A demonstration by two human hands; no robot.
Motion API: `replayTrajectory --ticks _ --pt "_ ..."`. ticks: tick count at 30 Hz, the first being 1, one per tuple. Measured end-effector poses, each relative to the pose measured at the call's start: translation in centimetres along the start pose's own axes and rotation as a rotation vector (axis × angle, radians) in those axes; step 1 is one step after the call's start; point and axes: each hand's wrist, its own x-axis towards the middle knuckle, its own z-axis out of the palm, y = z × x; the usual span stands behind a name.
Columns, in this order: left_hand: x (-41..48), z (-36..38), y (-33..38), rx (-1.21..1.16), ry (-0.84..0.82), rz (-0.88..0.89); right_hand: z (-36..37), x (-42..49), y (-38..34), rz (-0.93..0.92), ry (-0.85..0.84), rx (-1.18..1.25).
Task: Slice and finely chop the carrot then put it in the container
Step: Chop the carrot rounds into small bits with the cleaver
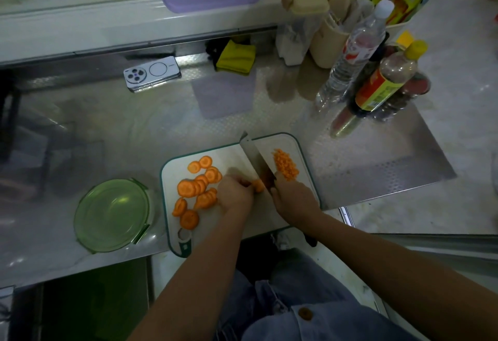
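on the cutting board point(272, 216), left hand point(235, 192) pinches carrot slices point(257, 185) beside the knife point(257, 164) the right hand point(293, 196) grips; curled fingers point(244, 180) risk a nick

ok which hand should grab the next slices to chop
Left, likely. The left hand holds a carrot piece at the knife and lies beside the carrot slices on the left side of the board; the right hand grips the knife, across the blade from them.

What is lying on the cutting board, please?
On the board: carrot slices left, chopped carrot right, the knife between. The left hand covers most of the carrot piece it holds; the right hand hides the knife's handle.
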Motion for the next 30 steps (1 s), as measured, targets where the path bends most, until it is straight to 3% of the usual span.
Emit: replayTrajectory --ticks 6,30 --pt "0.0 -0.1 -0.1 -0.007 -0.01 0.004 -0.3 0.0 -0.6 -0.064 -0.06 -0.068" --pt "-0.3 -0.7 0.5 -0.03 -0.058 0.008 1.4 1.2 -0.5 -0.068 -0.043 -0.129"
